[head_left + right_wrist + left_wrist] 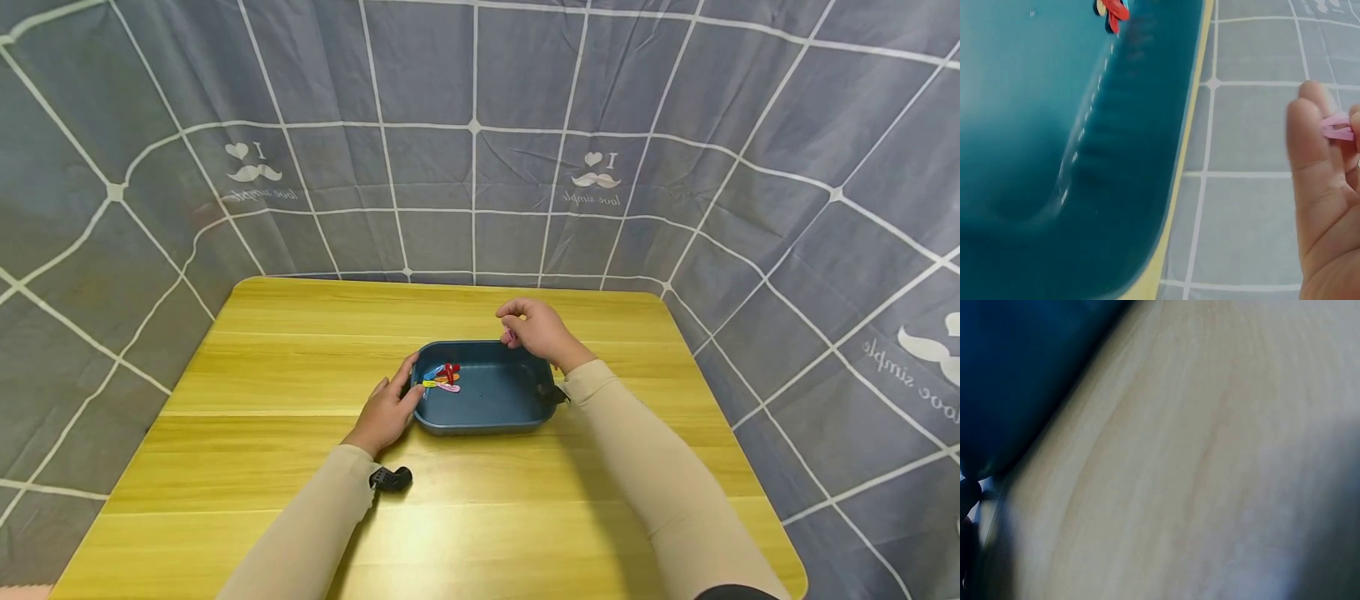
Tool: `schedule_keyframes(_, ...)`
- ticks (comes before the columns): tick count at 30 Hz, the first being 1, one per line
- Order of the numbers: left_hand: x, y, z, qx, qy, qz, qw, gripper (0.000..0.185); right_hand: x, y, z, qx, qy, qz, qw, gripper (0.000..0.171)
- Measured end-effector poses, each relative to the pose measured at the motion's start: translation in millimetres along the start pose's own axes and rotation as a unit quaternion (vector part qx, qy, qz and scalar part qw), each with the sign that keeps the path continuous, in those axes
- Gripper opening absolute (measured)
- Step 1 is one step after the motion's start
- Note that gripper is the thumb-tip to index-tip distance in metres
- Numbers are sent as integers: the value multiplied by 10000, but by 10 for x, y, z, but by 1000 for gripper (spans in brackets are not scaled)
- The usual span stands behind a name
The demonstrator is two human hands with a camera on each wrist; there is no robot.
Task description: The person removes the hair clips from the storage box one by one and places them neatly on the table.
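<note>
A dark blue rectangular tray (pixel 495 408) stands on the table. Along its left wall lies my left hand (pixel 384 415), fingers outside and thumb over the rim, gripping it. In the left wrist view the side of the tray (pixel 1016 369) fills the upper left corner. Above the tray's far rim, my right hand (pixel 536 329) pinches a pink snap hair clip (pixel 509 335) between thumb and fingers. The right wrist view shows this pink clip (pixel 1337 127) at the fingertips. Several coloured hair clips (pixel 442 377), among them red, blue, yellow and pink ones, lie heaped at the tray's left end.
The yellow wood-grain table (pixel 300 350) extends around the tray on all sides. Behind it and at both sides hangs a grey cloth (pixel 435 167) with white grid lines. A black strap (pixel 392 478) sits at my left wrist.
</note>
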State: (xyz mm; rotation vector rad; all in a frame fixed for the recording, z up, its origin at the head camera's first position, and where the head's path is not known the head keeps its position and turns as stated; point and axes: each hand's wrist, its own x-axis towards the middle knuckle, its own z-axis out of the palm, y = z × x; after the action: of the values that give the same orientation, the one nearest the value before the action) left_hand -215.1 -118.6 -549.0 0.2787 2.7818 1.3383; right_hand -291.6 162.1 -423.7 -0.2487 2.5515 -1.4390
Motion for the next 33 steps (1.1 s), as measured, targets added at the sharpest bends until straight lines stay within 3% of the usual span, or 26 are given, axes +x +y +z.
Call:
schedule_keyframes(20, 29, -17, 6, 40, -35, -52, 10000, 54, -46, 326, -559, 476, 1190, 468, 9906, 23)
schedule_keyframes(26, 30, -9, 4, 61, -20, -26, 10000, 54, -83, 540, -696, 1119, 1344, 739, 9818, 29)
schedule_keyframes(33, 35, -18, -4, 67, -9, -29, 10000, 55, -113, 815, -804, 1168, 1355, 995, 9788, 31)
